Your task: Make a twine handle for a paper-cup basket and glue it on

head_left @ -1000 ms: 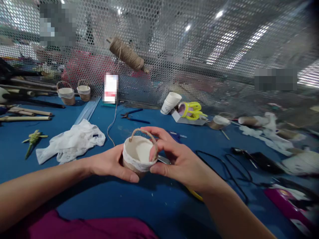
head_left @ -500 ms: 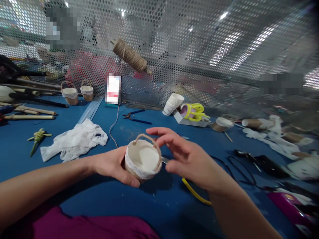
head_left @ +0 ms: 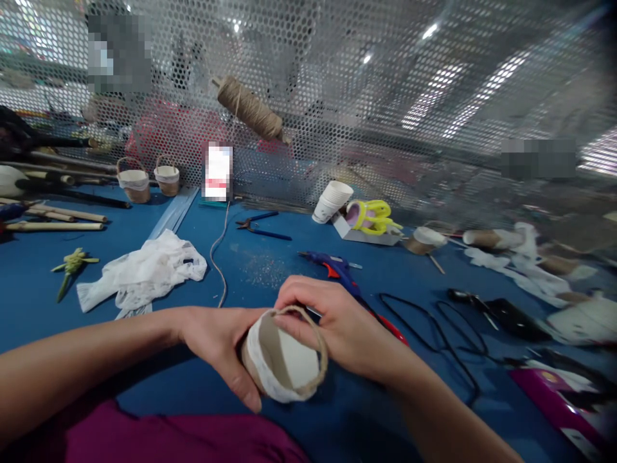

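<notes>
A small basket (head_left: 277,386), a paper cup wrapped in burlap with a white lace band and a twine handle (head_left: 322,350), is tilted so its mouth faces up and right. Around its left side wraps my left hand (head_left: 216,341), thumb along the near side. My right hand (head_left: 332,321) is closed at the far rim, with the thumb inside the cup beside the handle's end. A sliver of shiny metal (head_left: 313,311) shows by the right fingers, and a red curved piece (head_left: 394,328) behind that hand; whether they belong together I cannot tell.
A blue glue gun (head_left: 337,270) lies beyond my right hand, its black cord (head_left: 434,321) looping right. White lace (head_left: 149,270) and pliers (head_left: 263,228) lie further back. Two similar baskets (head_left: 135,186) stand back left. Stacked paper cups (head_left: 332,200) lean near a tape dispenser (head_left: 371,217).
The basket has come nearer to me and tipped more to the right. My right hand, spread apart beside it before, has closed on the rim by the handle. The glue gun is now uncovered.
</notes>
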A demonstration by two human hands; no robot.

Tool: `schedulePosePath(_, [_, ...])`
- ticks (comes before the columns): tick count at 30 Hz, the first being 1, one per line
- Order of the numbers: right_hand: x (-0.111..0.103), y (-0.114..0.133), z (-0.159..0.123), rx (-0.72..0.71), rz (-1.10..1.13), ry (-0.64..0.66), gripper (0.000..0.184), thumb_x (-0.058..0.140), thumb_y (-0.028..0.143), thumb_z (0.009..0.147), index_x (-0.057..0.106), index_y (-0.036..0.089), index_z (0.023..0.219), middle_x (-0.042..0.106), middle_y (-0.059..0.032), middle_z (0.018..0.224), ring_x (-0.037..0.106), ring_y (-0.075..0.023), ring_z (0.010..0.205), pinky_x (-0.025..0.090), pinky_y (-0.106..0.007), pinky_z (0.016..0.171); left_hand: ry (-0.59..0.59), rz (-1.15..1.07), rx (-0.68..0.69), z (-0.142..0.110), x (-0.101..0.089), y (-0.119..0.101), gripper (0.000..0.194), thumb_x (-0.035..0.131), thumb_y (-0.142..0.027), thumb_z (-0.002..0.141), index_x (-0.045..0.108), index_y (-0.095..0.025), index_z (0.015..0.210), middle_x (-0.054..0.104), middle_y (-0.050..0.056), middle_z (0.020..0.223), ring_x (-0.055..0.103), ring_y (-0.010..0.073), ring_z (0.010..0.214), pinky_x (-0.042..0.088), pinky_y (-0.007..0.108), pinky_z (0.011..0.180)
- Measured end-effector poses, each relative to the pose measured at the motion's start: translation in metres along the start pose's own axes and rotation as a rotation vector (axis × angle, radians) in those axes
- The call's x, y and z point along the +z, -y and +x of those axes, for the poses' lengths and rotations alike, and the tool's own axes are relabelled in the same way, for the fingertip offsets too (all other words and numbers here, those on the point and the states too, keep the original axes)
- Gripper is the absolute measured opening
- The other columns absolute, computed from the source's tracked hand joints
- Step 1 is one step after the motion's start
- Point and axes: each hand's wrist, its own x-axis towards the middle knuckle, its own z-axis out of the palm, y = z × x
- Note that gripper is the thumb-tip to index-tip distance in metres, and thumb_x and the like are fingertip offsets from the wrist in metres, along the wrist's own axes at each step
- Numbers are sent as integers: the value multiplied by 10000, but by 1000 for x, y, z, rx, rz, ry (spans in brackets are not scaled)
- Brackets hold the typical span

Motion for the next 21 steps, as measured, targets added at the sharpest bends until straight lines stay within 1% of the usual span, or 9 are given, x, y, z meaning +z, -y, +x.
schedulePosePath(4, [2,-7,2,40,-18,-68,170,533,276,842,555,166,715,535,-7,692,485,-109,624,417,-227,569,-168,61,30,-1,-1,4,670,816,-151,475,471,-165,1050,539,16,925,516,154,848,441,294,817])
schedulePosePath(6, [1,-10,4,92,-5,-105,111,575,280,813,579,170,799,577,-19,757,525,-123,670,439,-239,603,-246,88,41,-1,-2,6,650,796,-170,516,451,-158,1067,541,37,953,521,174,877,436,331,836])
schedulePosePath(8, [-3,-13,4,149,21,-204,167,586,284,804,579,174,929,610,-37,850,559,-138,738,458,-254,656,-339,125,71,-1,-3,6,649,775,-175,552,425,-151,1098,540,63,1010,516,197,940,412,366,883])
schedulePosePath(9, [-6,-14,3,168,22,-265,187,571,287,814,574,176,964,616,-42,877,566,-141,762,460,-259,675,-390,141,91,-1,-4,5,666,768,-173,562,407,-148,1122,535,75,1045,507,206,978,395,376,907])
schedulePosePath(11, [-13,-13,1,170,-10,-343,149,510,289,853,589,186,925,616,-36,857,563,-139,764,450,-256,679,-478,155,119,0,-6,5,709,762,-171,572,370,-142,1162,523,94,1100,491,220,1034,370,386,939])
schedulePosePath(12, [-16,-12,0,154,-37,-345,150,487,290,864,600,192,873,611,-28,825,556,-135,748,443,-249,667,-513,158,124,1,-7,5,723,759,-173,576,357,-138,1176,518,102,1116,489,226,1048,366,388,943])
schedulePosePath(15, [-20,-3,-3,119,-66,-266,170,496,300,853,602,193,775,586,-10,733,525,-120,660,425,-227,590,-602,197,128,2,-10,7,715,756,-194,589,352,-133,1175,519,112,1127,494,238,1058,374,390,932])
schedulePosePath(18, [-16,5,-4,183,-68,-205,181,550,333,814,577,180,722,548,10,628,470,-103,543,389,-209,482,-681,302,137,2,-11,12,686,752,-226,608,350,-149,1158,525,104,1125,502,239,1058,387,385,917])
schedulePosePath(21, [-10,9,-3,216,-180,-184,211,538,311,827,545,182,659,525,18,577,437,-96,499,353,-209,449,-729,453,170,1,-11,13,661,743,-247,626,349,-167,1150,529,97,1121,519,234,1037,407,378,890])
